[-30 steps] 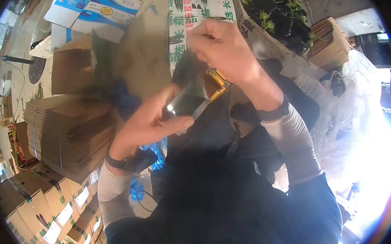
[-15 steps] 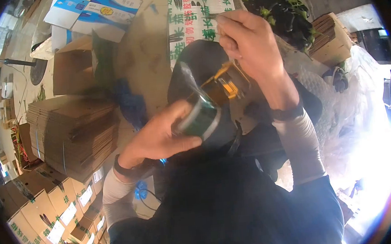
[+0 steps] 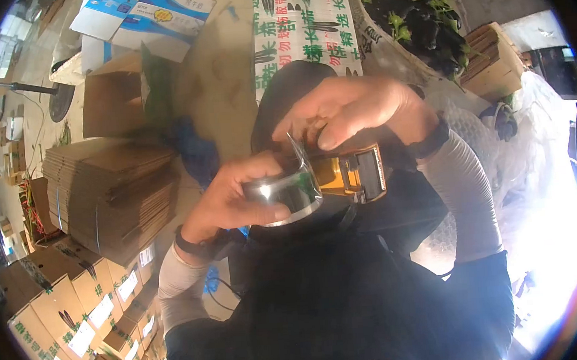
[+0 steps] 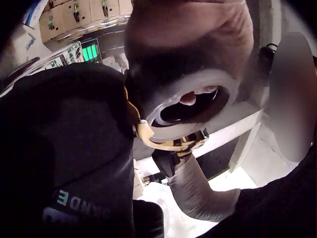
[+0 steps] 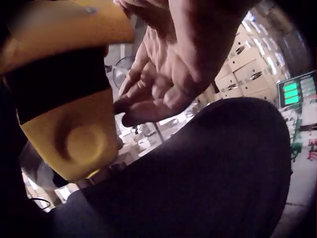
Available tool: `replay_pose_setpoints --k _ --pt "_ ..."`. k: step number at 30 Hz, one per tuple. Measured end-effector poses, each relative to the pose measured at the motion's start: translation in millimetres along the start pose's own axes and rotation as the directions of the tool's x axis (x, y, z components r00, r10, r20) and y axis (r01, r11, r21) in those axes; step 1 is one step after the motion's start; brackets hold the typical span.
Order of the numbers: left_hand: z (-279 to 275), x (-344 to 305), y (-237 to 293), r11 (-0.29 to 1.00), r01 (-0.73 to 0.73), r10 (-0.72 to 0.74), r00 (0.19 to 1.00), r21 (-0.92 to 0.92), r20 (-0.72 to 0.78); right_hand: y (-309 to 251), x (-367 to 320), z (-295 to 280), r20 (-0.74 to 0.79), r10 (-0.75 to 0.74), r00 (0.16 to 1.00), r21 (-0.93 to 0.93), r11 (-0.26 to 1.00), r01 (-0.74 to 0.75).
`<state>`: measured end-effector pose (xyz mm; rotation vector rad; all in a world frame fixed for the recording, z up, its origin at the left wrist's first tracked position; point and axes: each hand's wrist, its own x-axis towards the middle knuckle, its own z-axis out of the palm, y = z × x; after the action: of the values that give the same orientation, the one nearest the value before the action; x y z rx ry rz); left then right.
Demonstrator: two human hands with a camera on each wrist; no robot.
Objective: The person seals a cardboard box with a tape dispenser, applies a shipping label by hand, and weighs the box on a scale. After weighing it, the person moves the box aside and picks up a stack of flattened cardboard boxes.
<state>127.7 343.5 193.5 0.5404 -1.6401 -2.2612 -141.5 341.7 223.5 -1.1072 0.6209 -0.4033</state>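
My left hand grips a roll of clear packing tape, its thumb along the near side. In the left wrist view a fingertip shows inside the roll's core. Fixed to the roll is a yellow tape dispenser, its toothed edge pointing right. A short tape end stands up from the roll. Just above it my right hand hovers, fingers loosely bent and close to that end. The right wrist view has these fingers beside the yellow dispenser, with nothing visible between them and the thumb.
Ahead lies a white box with green lettering; a basket of eggplants stands to its right. On the left are a stack of flat cardboard, an open box and labelled cartons. Plastic wrap covers the right side.
My right hand rose away to the right, then came down to the tape end. The roll and dispenser have turned, so the dispenser now points right. My left hand keeps its grip.
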Motion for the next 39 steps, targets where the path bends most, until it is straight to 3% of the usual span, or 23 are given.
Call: replay_pose_setpoints --k 1,3,7,9,12,15,17,18,20,21,24,25,27,28,29,30,31,33,35,36,39 --pt "-4 1 -1 0.999 -0.037 0.038 0.995 -0.012 0.096 3 3 2 0.003 0.002 1.0 -0.002 1.0 -0.002" --pt "-1 0 3 0.998 0.002 0.001 0.999 -0.063 0.048 15 10 2 0.076 -0.083 0.994 0.183 0.981 0.068" --pt "1 2 12 0.988 0.062 -0.064 0.998 -0.141 -0.01 17 8 -4 0.05 -0.098 0.994 0.206 0.975 0.086" --pt "-2 7 6 0.993 0.01 -0.004 0.999 -0.118 0.05 10 6 1 0.02 -0.105 0.994 0.217 0.971 0.098" --pt "1 11 6 0.983 -0.022 0.026 0.999 -0.182 0.022 4 2 0 -0.01 -0.032 0.999 0.151 0.988 0.033" --pt "-3 13 8 0.992 0.009 -0.009 1.0 -0.128 0.003 0 1 1 -0.097 -0.009 0.995 -0.009 1.0 0.008" --pt "-10 14 7 0.989 0.149 -0.15 0.987 0.023 0.06 -2 0 5 -0.151 -0.03 0.988 -0.087 0.996 0.017" --pt "-10 13 7 0.986 0.169 -0.169 0.984 -0.005 0.06 -6 1 7 -0.146 -0.027 0.989 -0.085 0.996 0.015" --pt "-8 10 10 0.985 0.162 -0.161 0.987 -0.06 0.009 -15 2 11 -0.225 -0.136 0.965 -0.346 0.937 0.051" --pt "-7 10 12 0.982 0.149 -0.154 0.987 -0.112 -0.037 -19 2 14 -0.225 -0.136 0.965 -0.346 0.937 0.052" --pt "-9 10 2 0.997 0.071 -0.072 0.994 -0.009 -0.082 -36 4 33 -0.475 -0.184 0.861 -0.537 0.836 -0.117" --pt "-7 10 3 0.997 0.072 -0.072 0.994 -0.012 -0.085 -34 2 41 -0.472 -0.182 0.862 -0.536 0.836 -0.117" --pt "0 9 6 0.995 0.096 -0.1 0.981 -0.032 -0.168 -31 -2 51 -0.483 -0.467 0.741 -0.746 0.663 -0.069" --pt "2 10 2 0.995 0.093 -0.097 0.981 -0.032 -0.17 -28 -3 51 -0.453 -0.529 0.718 -0.777 0.629 -0.027" --pt "5 10 -5 1.0 -0.006 0.004 0.986 -0.011 -0.167 -26 -2 51 -0.449 -0.53 0.72 -0.78 0.625 -0.026" --pt "7 11 -9 0.994 -0.105 0.105 0.981 0.008 -0.162 -24 -2 52 -0.512 -0.548 0.662 -0.76 0.648 -0.051" --pt "10 11 -10 0.994 -0.107 0.107 0.981 0.007 -0.164 -23 -2 53 -0.572 -0.561 0.599 -0.736 0.673 -0.073" --pt "13 12 -11 0.997 -0.079 0.082 0.98 0.024 -0.18 -21 -4 52 -0.584 -0.531 0.614 -0.719 0.69 -0.086" --pt "15 12 -12 0.999 -0.052 0.051 0.98 -0.002 -0.193 -13 -1 51 -0.627 -0.566 0.536 -0.701 0.709 -0.071" --pt "17 12 -13 0.999 -0.024 0.018 0.979 -0.026 -0.204 -11 -2 50 -0.628 -0.564 0.536 -0.7 0.71 -0.075" --pt "20 11 -21 0.996 -0.09 0.082 0.97 -0.023 -0.229 -8 -4 48 -0.648 -0.567 0.509 -0.669 0.743 -0.023"
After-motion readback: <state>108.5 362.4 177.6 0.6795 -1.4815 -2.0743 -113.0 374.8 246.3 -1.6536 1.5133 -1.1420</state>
